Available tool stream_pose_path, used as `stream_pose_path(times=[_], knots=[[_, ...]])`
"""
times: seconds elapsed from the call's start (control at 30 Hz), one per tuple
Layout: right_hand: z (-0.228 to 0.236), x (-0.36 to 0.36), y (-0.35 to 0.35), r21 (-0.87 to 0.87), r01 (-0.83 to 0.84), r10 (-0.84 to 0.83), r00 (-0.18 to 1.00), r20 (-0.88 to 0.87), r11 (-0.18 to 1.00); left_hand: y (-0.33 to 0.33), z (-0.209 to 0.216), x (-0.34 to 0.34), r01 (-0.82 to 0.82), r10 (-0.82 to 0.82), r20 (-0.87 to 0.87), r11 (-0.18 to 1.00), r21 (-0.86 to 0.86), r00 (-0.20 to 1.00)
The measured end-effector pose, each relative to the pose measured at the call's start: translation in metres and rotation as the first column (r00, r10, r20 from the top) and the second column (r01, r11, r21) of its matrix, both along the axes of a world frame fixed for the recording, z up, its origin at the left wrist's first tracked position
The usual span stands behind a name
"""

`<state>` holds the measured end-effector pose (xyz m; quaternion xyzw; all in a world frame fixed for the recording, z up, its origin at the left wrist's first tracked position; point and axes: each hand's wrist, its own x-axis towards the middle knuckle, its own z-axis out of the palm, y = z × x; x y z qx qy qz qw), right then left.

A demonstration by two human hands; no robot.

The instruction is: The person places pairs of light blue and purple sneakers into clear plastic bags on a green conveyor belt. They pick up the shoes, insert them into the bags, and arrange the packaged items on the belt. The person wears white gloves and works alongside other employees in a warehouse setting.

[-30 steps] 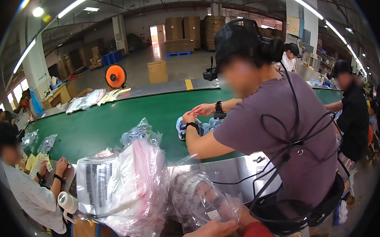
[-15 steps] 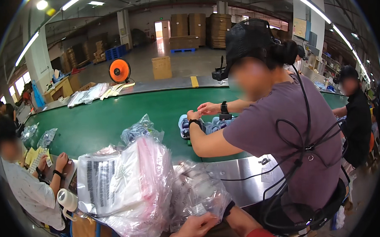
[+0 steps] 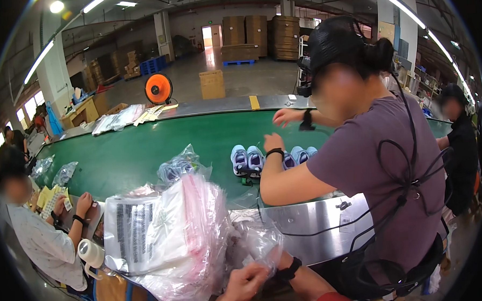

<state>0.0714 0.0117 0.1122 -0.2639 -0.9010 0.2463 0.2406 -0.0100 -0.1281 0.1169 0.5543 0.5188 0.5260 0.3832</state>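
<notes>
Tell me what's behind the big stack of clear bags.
Just beyond the stack, a crumpled clear bag with bluish contents lies on the green belt. The stack covers the near part of the belt there, so anything directly behind it can't be seen.

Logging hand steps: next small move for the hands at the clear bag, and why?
I'd probably spread the near edge of the clear bag with the left hand: that hand seems to pinch it there, while the right hand is partly veiled by plastic, so its grip can't be told.
</notes>
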Motion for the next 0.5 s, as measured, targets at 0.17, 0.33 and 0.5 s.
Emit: stream_pose_path(times=[0.17, 0.33, 0.5], knots=[[0.037, 0.020, -0.005, 0.022, -0.178, 0.176, 0.982, 0.071, 0.984, 0.017, 0.024, -0.018, -0.351, 0.360, 0.326, 0.932, -0.088, 0.874], [0.111, 0.043, 0.004, -0.547, -0.401, 0.201, 0.899, -0.389, 0.735, 0.030, 0.036, -0.019, -0.566, 0.480, 0.423, 0.819, 0.099, 0.769], [0.075, 0.035, 0.057, -0.518, -0.407, -0.160, 0.649, -0.743, 0.753, 0.039, 0.016, -0.020, -0.617, 0.533, 0.359, 0.766, 0.180, 0.766]])
